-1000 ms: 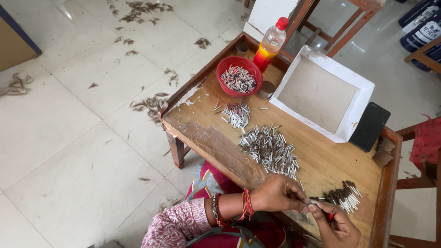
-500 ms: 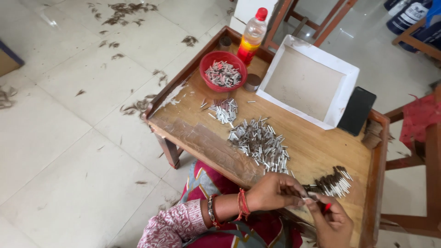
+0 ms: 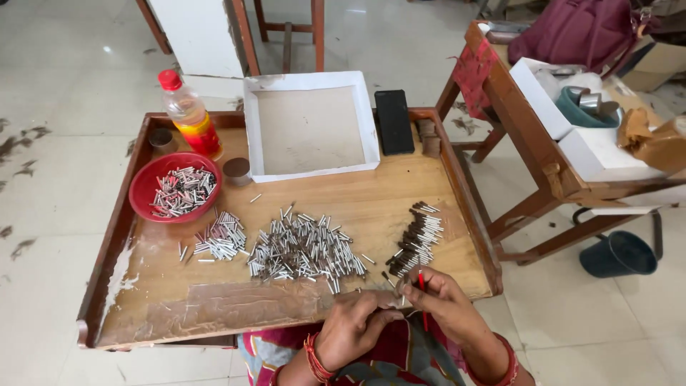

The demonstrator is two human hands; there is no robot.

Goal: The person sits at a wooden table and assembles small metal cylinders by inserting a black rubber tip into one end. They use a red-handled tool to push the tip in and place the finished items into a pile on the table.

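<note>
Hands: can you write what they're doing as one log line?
left hand: pinching small tube | right hand: holding red stick | tube pile: ahead on table

small metal tube [image 3: 397, 289] | silver, pinched at table's near edge | red stick [image 3: 421, 284] | thin, upright

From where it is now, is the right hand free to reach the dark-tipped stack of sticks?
Probably yes. The right hand sits just below the dark-tipped stack with bare table between, though its fingers pinch a thin red tool.

1 red bowl [image 3: 174, 188], 1 bottle [image 3: 187, 114], 1 white tray [image 3: 310, 125], 1 phone [image 3: 394, 121]
</note>
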